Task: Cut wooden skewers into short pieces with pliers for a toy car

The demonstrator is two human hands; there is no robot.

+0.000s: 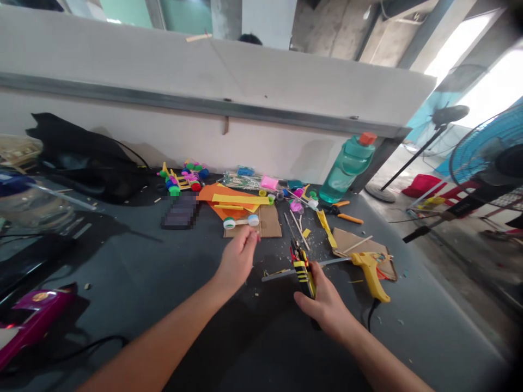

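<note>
1. left hand [237,260]: fingers and thumb drawn together, tips raised just short of the cardboard sheet [270,224]. grip reads as closed (whether it pinches some tiny bit, i cannot tell).
2. right hand [324,299]: grip clamped on a yellow-and-black striped piece [304,275], which sticks up tilted from the fist, dark end pointing away from the wrist.
3. a flat metal strip [281,274] crosses at the striped piece, its long axis running roughly left to right, rising slightly to the right.
4. key relation: the bottle-cap axle [241,221], a green cap and a white cap on a short stick, rests on the cardboard sheet just beyond the left fingertips. its long axis also runs left to right. left hand is the nearer; right hand sits well apart, lower right of it.
5. a yellow hot glue gun [371,275] lies on the bench [134,283] just right of the right hand, black cord [371,317] trailing toward the near edge.
6. further back: orange paper [229,198], yellow paper strips [241,200], a teal water bottle [347,170].
</note>
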